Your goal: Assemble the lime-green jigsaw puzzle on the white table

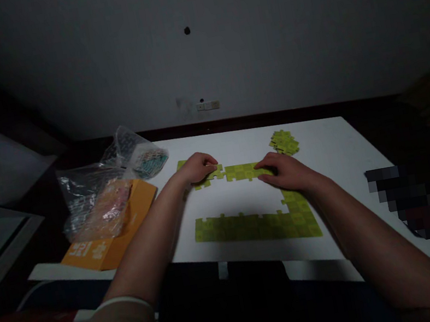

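Yellow-green jigsaw puzzle pieces are joined into a partial frame on a white table, with a long near strip and a side running up at the right. My left hand pinches a green puzzle piece at the far side, over other green pieces. A small gap separates this piece from the far strip to its right. My right hand rests on that strip's right end, thumb and fingers apart, pressing on it. Beyond my right hand lies a loose pile of green pieces.
The white table stands near a grey wall with a socket strip. To the left lie an orange envelope-like packet, a clear bag with pinkish contents and another with teal pieces. A pixelated dark object is at the right edge.
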A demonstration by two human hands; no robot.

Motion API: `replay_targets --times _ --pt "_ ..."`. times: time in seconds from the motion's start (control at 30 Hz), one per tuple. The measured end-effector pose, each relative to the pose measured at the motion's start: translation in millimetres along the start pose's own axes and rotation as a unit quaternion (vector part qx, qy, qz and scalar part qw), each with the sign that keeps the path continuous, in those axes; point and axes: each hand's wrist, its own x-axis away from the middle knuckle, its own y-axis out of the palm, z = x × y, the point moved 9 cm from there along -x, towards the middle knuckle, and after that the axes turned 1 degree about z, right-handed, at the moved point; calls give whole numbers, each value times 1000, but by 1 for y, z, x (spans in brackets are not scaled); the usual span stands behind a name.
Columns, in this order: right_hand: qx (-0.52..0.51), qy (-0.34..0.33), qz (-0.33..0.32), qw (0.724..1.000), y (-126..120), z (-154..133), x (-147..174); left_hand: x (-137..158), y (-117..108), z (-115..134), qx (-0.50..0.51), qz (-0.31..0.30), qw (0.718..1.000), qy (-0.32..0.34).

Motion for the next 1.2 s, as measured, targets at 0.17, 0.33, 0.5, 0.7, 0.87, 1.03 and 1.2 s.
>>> replay_targets --times 0.17,0.33,0.5,0.7,0.87,1.03,1.2 --pt "2 0 3 1000 1 1 0 4 5 12 -66 -11 998 3" --pt "5 7 -2 1000 2 3 1 4 4 22 -126 3 992 0" --pt "6 9 -6 1000 1 2 0 4 7 27 -167 2 986 5" --pt "-3 1 -4 1000 1 2 0 -6 -8 3 -28 17 999 -27" --pt "2 -3 -6 1000 1 1 0 -21 -43 -15 -82 141 984 -64" --pt "-3 0 -4 1000 -1 0 0 -7 -56 -10 -167 164 972 -35" --pt "-5 1 -6 1000 -1 1 0 44 -53 -13 -256 72 964 24"
